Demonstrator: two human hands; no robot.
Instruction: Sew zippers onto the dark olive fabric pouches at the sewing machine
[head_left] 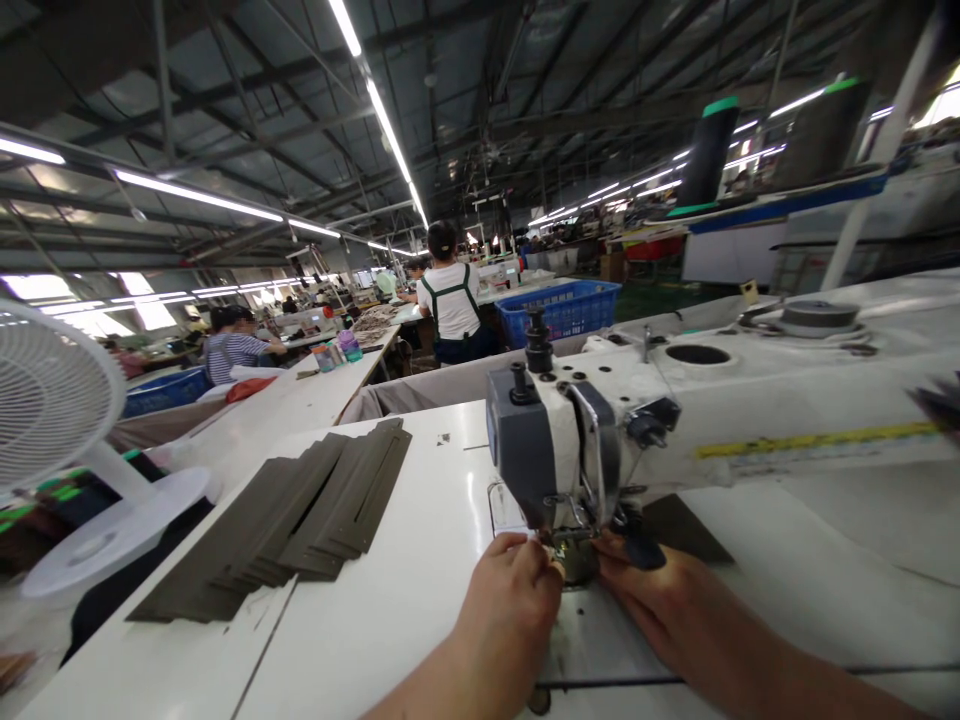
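The left hand (517, 580) and right hand (645, 590) pinch a dark piece (643, 550) under the sewing machine (585, 450). Cut strips (292, 520) lie near the bench's (405, 610) left edge

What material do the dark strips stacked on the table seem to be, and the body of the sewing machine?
The dark strips look like a matte synthetic leather or stiff fabric: flat, olive-grey, cleanly cut edges, no shine; which one is unclear. The sewing machine body looks like painted metal, glossy off-white, with a grey, probably plastic, cover at the head. Both hands are by the needle.
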